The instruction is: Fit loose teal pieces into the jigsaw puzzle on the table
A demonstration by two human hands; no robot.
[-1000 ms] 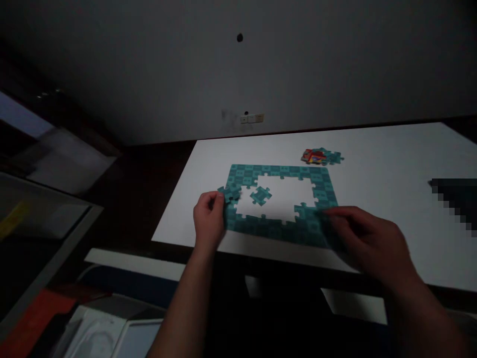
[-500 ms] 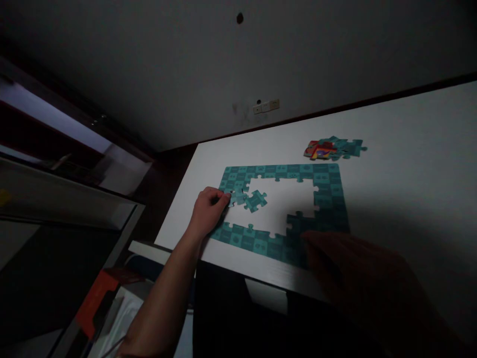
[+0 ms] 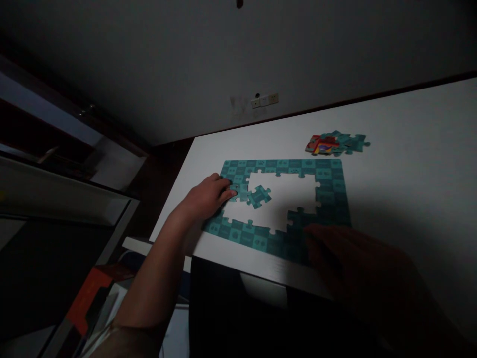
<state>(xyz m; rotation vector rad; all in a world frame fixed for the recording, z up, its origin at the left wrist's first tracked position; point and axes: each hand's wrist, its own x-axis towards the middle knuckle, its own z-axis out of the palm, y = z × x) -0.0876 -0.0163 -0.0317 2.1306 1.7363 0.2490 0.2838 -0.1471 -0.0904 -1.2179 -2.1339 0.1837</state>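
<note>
The left hand (image 3: 208,198) is laid flat on the left side of the teal puzzle frame (image 3: 328,171), its fingers stretched out and pressed down on a piece at the inner edge rather than closed around anything; nothing is gripped by it. The right hand (image 3: 357,271) is seen in deep shadow at the lower right, its fingertips rested on the frame's bottom right corner, and whether a piece is held beneath it cannot be told. The frame is spread on the white table (image 3: 410,164), close to the near edge. The border is judged to be nearly complete: all four sides are joined, face down, with the patterned teal backs showing. The middle is left open, with bare table visible through it. One loose piece (image 3: 260,196) is lain inside the opening, just beside the left fingertips and apart from the border. A small pile of spare pieces (image 3: 335,143), some turned to their coloured side, is kept beyond the far right corner of the frame, near it but not touching. By this showing, the outer ring is done and the whole inner field remains to be filled.
</note>
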